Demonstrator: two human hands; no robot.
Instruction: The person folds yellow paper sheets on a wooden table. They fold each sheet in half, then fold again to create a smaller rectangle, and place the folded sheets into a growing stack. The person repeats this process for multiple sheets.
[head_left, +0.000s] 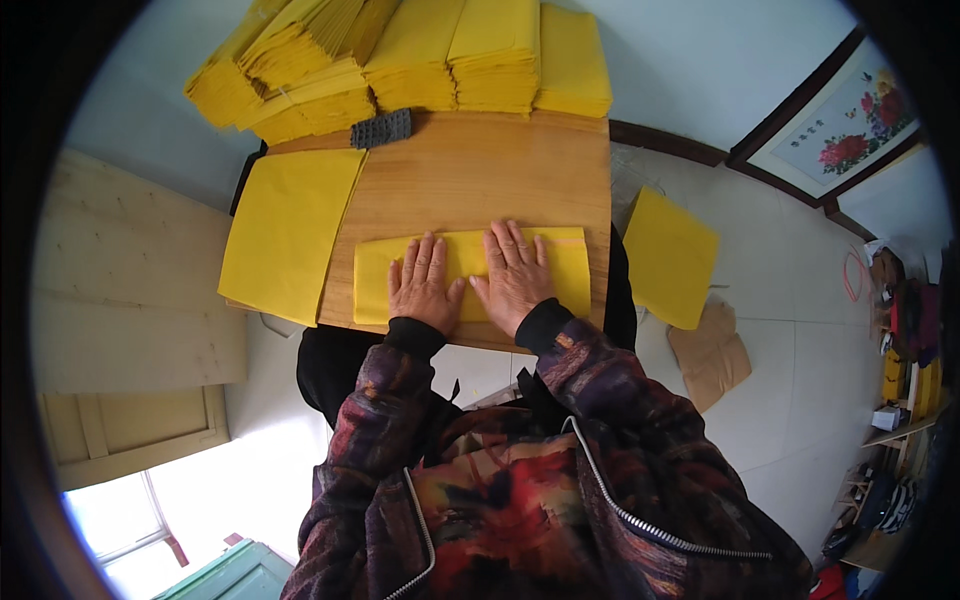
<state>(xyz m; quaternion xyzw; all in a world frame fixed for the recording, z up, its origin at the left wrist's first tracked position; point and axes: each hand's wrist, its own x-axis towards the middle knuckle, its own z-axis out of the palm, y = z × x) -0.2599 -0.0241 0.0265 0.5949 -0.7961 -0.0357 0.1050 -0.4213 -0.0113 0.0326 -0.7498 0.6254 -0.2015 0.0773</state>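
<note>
A folded yellow paper (375, 285) lies lengthwise near the front edge of the wooden table (480, 170). My left hand (425, 290) rests flat on its left half, fingers pointing away from me. Flat on the right half is my right hand (515, 275), its fingers slightly spread and its thumb reaching toward the left one. Neither hand grips anything. To the left, a larger sheet of yellow paper (290, 230) lies at the table's edge, partly overhanging it; whether it is one sheet or several I cannot tell.
Tall stacks of yellow paper (495, 60) line the table's back edge, with a dark grey ridged block (381, 129) before them. Right of the table are another yellow sheet (670, 258) and brown paper (712, 355). A framed flower picture (845, 120) leans by the wall.
</note>
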